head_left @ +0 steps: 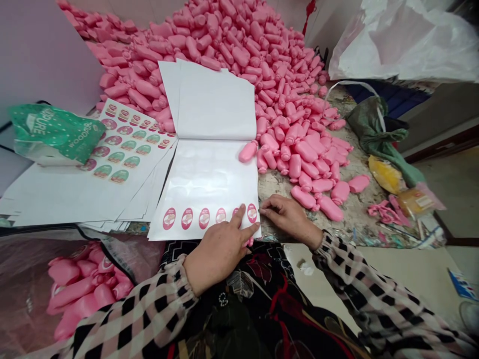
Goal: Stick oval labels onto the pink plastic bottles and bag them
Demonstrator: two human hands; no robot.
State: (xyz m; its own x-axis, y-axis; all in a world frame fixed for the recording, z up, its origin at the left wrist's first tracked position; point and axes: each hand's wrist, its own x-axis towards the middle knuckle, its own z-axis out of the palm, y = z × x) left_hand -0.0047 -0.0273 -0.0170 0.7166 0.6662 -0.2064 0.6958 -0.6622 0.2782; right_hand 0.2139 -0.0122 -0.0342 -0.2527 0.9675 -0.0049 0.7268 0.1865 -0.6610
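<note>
**Two hands at a sticker sheet**

The left hand spreads two fingers on the sticker sheet; something pink shows beneath—whether gripped, I cannot tell. The right hand nears its edge, fingertips close together, grip unclear. Beyond lie pink bottles; leftward, more label sheets and a green packet.
</note>
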